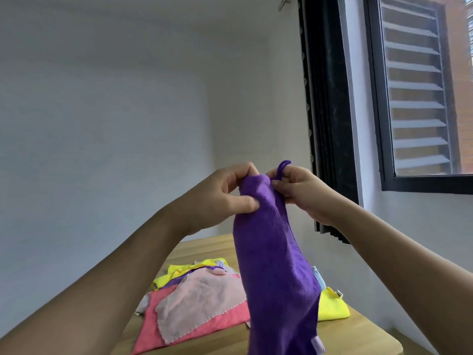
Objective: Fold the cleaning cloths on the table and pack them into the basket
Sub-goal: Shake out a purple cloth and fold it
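**Purple cloth held up for folding**

Head view: purple cloth (276, 265) hanging above table (363, 331), top edge pinched by left hand (225, 196) and right hand (299, 190). Best spread apart, corners matched, then folded. Basket unseen.

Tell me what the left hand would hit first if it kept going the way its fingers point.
The left hand points rightward, so it would likely meet the purple cloth it already pinches, then the right hand just beyond.
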A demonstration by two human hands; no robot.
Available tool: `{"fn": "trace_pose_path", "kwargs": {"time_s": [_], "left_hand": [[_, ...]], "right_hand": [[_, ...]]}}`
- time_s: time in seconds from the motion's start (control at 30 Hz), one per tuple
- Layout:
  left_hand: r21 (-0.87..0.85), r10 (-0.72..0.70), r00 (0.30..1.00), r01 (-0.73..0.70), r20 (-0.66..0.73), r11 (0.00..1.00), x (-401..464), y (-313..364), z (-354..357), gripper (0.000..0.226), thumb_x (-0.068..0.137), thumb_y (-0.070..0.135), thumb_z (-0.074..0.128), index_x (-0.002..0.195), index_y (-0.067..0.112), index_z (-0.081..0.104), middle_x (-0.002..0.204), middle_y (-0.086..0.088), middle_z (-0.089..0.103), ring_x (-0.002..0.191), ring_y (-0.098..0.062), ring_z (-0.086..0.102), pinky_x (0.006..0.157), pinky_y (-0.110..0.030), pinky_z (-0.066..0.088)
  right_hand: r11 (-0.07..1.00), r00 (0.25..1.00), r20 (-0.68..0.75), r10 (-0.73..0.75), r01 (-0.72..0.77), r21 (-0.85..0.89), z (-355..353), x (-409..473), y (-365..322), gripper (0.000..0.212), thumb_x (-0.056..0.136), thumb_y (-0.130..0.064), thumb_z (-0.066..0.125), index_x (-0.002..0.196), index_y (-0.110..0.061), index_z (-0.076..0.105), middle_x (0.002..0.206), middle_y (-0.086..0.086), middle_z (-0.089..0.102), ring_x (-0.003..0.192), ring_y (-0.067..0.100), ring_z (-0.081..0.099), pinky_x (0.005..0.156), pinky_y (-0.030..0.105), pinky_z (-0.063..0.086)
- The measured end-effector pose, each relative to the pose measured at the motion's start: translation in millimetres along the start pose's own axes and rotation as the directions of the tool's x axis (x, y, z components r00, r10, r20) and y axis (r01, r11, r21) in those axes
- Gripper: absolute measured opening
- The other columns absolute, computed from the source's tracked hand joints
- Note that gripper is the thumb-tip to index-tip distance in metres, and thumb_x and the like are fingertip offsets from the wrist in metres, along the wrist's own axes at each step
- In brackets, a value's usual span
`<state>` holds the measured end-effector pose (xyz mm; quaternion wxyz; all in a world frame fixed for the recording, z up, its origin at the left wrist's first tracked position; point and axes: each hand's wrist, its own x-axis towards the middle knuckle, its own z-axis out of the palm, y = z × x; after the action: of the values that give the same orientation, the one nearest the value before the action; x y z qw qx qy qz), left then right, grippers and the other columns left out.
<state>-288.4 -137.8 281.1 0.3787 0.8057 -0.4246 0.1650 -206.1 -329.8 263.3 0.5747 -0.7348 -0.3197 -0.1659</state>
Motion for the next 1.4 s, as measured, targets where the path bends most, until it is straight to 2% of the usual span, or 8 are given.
{"fn": "trace_pose_path", "kwargs": {"time_s": [0.1, 0.33, 0.53, 0.7, 0.87, 1.0, 1.13, 1.4], "left_hand": [[-0.068, -0.032, 0.996, 0.026, -0.088, 0.997, 5, 5, 1, 0.009, 0.082, 0.016, 0.058, 0.089, 0.012, 0.062, 0.085, -0.004, 0.060, 0.082, -0.014, 0.056, 0.077, -0.029, 0.048], [0.645, -0.247, 0.920, 0.390, -0.304, 0.657, 10, -11, -10, 0.027, 0.092, 0.029, 0.042, 0.081, 0.029, 0.066, 0.081, 0.011, 0.063, 0.102, -0.017, 0.046, 0.093, -0.036, 0.028], [0.433, -0.362, 0.928, 0.364, -0.092, 0.824, -3, -29, -8, 0.011, 0.077, 0.040, 0.062, 0.080, 0.030, 0.059, 0.099, 0.002, 0.058, 0.100, -0.019, 0.051, 0.096, -0.039, 0.041], [-0.042, -0.220, 0.973, 0.223, 0.061, 0.974, -2, -42, -5, 0.031, 0.076, 0.011, 0.066, 0.062, 0.021, 0.040, 0.083, -0.012, 0.052, 0.077, -0.019, 0.048, 0.071, -0.031, 0.040], [0.110, -0.263, 0.961, 0.272, -0.084, 0.956, 0, -51, -5, 0.037, 0.083, 0.024, 0.071, 0.059, 0.020, 0.042, 0.060, 0.003, 0.042, 0.061, -0.011, 0.039, 0.061, -0.023, 0.035], [0.555, -0.147, 0.915, 0.349, -0.376, 0.755, -4, -60, -3, 0.028, 0.082, 0.036, 0.066, 0.068, 0.022, 0.046, 0.065, 0.009, 0.052, 0.072, -0.011, 0.047, 0.089, -0.036, 0.031], [0.711, -0.012, 0.876, 0.400, -0.483, 0.578, -9, -71, 4, 0.016, 0.086, 0.033, 0.055, 0.101, 0.027, 0.056, 0.085, 0.012, 0.055, 0.100, -0.023, 0.046, 0.085, -0.038, 0.033], [0.776, -0.435, 0.816, 0.538, -0.382, 0.329, 9, -140, 4, 0.014, 0.077, 0.012, 0.049, 0.090, 0.012, 0.054, 0.107, -0.007, 0.037, 0.097, -0.030, 0.042, 0.074, -0.036, 0.040]], "right_hand": [[0.998, 1.000, -0.005, -0.001, 0.001, -0.069, 7, 0, 0, 0.021, 0.096, 0.002, 0.047, 0.098, -0.009, 0.064, 0.077, -0.005, 0.067, 0.067, 0.002, 0.063, 0.062, 0.016, 0.051], [0.904, 0.995, -0.100, -0.007, -0.036, -0.426, 4, 4, 17, 0.015, 0.093, -0.013, 0.050, 0.092, -0.002, 0.060, 0.087, 0.015, 0.068, 0.078, 0.033, 0.066, 0.078, 0.052, 0.055], [0.995, 0.993, 0.067, 0.095, -0.091, -0.050, 10, -2, 29, 0.025, 0.100, -0.009, 0.044, 0.109, 0.010, 0.057, 0.092, 0.015, 0.060, 0.083, 0.023, 0.058, 0.075, 0.035, 0.056], [0.993, 0.990, 0.093, 0.110, -0.106, -0.053, 13, 2, 43, 0.026, 0.101, -0.011, 0.043, 0.110, 0.009, 0.057, 0.091, 0.013, 0.060, 0.080, 0.021, 0.056, 0.070, 0.028, 0.053], [0.982, 0.991, 0.068, 0.115, -0.103, -0.155, 13, 5, 49, 0.024, 0.101, -0.010, 0.042, 0.107, 0.005, 0.060, 0.090, 0.015, 0.060, 0.081, 0.025, 0.056, 0.076, 0.038, 0.052], [0.980, 0.992, 0.054, 0.111, -0.100, -0.174, 8, -1, 49, 0.024, 0.101, -0.010, 0.042, 0.106, 0.004, 0.060, 0.089, 0.015, 0.061, 0.079, 0.024, 0.058, 0.071, 0.031, 0.054], [0.961, 0.997, 0.044, 0.066, -0.052, -0.272, 14, -2, 49, 0.023, 0.101, -0.012, 0.042, 0.100, 0.003, 0.059, 0.079, 0.014, 0.059, 0.069, 0.025, 0.058, 0.073, 0.041, 0.054], [0.847, 0.998, -0.060, -0.001, -0.031, -0.530, 36, 29, 93, 0.024, 0.098, -0.017, 0.041, 0.086, 0.001, 0.051, 0.073, 0.007, 0.062, 0.066, 0.021, 0.055, 0.057, 0.026, 0.038]]}}
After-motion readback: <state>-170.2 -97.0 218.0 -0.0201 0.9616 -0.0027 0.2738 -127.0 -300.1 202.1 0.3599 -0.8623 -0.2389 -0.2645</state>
